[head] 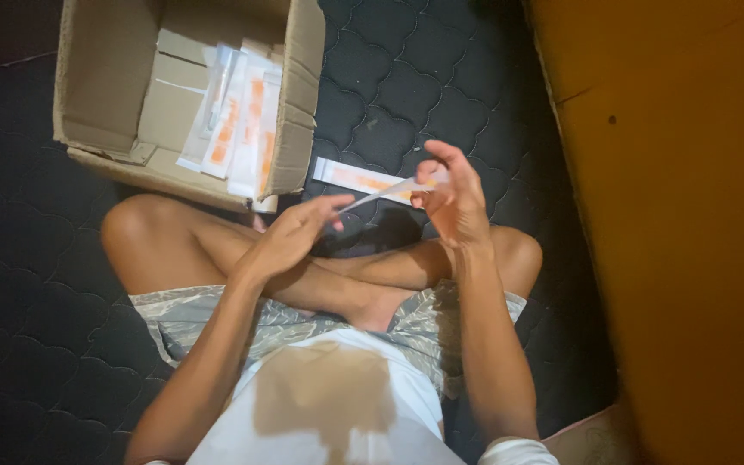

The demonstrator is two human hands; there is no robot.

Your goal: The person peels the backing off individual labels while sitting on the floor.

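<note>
Seated cross-legged on a dark quilted mattress (406,77), seen from above. Held between both hands, above the crossed shins: a long thin white strip (381,193), slanting up from lower left to upper right. Right hand (451,196) raised, palm turned inward, thumb and forefinger pinched on the strip's upper end, remaining fingers fanned loosely above. Left hand (293,234) lower and nearer the knees, fingers stretched forward and mostly straight, fingertips (335,203) meeting the strip's lower end; whether actually gripping it or only touching, hard to tell through the blur.

Just behind the hands, flat on the mattress: a long white packet with orange print (356,178), lying crosswise, partly hidden by the right hand. Farther back and to the left: an open cardboard box (101,77), flaps up, one corner just beside a bare knee (135,226). Inside the box, leaning against its right wall: a stack of similar white-and-orange packets (238,120), standing on edge, with folded cardboard pieces beside them.

Along the right edge of the view: a broad orange-brown wooden panel (682,215), well apart from the hands. At the bottom: patterned grey shorts (441,323) and a white shirt (346,405) with a large brownish patch across the front.
</note>
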